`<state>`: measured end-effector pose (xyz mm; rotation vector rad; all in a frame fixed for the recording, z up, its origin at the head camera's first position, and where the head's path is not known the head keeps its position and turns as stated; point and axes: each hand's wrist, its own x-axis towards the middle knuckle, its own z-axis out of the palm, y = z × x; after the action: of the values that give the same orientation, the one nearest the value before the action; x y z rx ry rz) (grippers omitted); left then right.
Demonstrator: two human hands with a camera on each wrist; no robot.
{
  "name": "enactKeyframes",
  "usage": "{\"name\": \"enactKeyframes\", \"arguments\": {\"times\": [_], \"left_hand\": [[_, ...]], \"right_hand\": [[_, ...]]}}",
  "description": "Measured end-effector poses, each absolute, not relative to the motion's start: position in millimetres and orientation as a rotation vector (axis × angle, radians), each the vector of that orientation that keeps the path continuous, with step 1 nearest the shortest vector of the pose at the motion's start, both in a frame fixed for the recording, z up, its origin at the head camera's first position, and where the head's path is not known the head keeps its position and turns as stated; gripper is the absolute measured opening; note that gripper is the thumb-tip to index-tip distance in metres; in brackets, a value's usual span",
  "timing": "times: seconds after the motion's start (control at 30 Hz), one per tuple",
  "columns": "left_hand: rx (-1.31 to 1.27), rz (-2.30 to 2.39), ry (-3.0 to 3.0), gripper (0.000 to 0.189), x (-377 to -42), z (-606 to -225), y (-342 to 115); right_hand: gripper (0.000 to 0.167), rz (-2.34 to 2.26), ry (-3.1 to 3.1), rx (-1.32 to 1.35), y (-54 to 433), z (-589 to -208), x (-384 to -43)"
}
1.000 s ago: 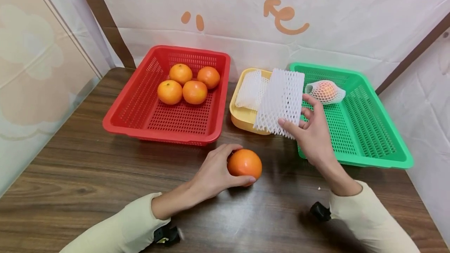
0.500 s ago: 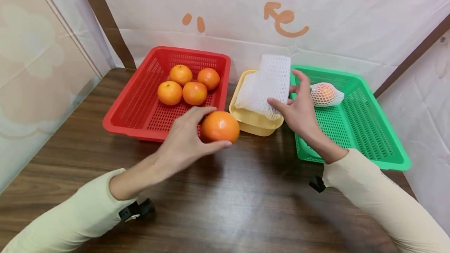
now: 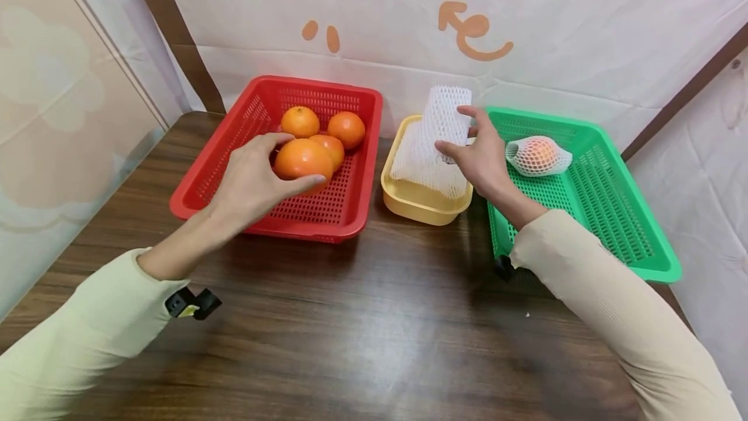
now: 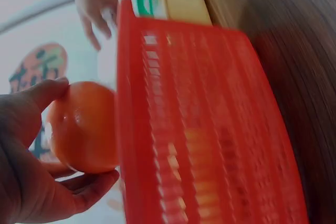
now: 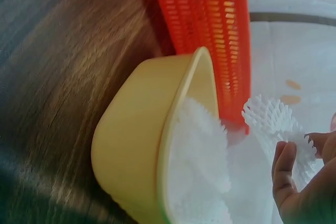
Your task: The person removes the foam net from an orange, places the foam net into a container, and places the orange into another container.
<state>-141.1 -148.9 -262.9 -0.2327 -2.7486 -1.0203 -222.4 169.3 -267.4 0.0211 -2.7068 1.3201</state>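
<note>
My left hand [image 3: 248, 171] grips an orange [image 3: 302, 160] over the red basket [image 3: 349, 197]; in the left wrist view the fruit shows above the basket's rim, thumb and fingers around it. More oranges [image 3: 300, 122] lie inside that basket, one partly hidden behind the held fruit. Between thumb and fingers, my right hand [image 3: 484, 156] pinches a white foam net sleeve [image 3: 445, 112], which stands up over the yellow container [image 3: 422, 212]. Other foam net sleeves [image 5: 197, 156] lie in the container, as the right wrist view shows.
A green basket [image 3: 628, 213] stands at the right, holding one fruit in a foam net [image 3: 539, 154]. Behind the baskets hangs a printed white cloth [image 3: 409, 44]. The brown wooden table [image 3: 362, 330] extends in front.
My left hand has carried the orange from the table's middle, leftward and away, over the red basket. My right hand has moved left and back with the foam net sleeve.
</note>
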Motion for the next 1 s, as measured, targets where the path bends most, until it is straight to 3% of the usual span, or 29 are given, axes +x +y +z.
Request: {"name": "enactKeyframes", "arguments": {"times": [0.5,1.0], "left_hand": [[-0.169,-0.844,-2.989,0.087,-177,-290,-195],[-0.139,-0.754,-3.141,0.079,-193,-302,-207]], "right_hand": [[0.07,1.043,-2.935,0.02,163,-295,-261],[0.029,0.447,-3.036,0.233,159,-305,-266]]}}
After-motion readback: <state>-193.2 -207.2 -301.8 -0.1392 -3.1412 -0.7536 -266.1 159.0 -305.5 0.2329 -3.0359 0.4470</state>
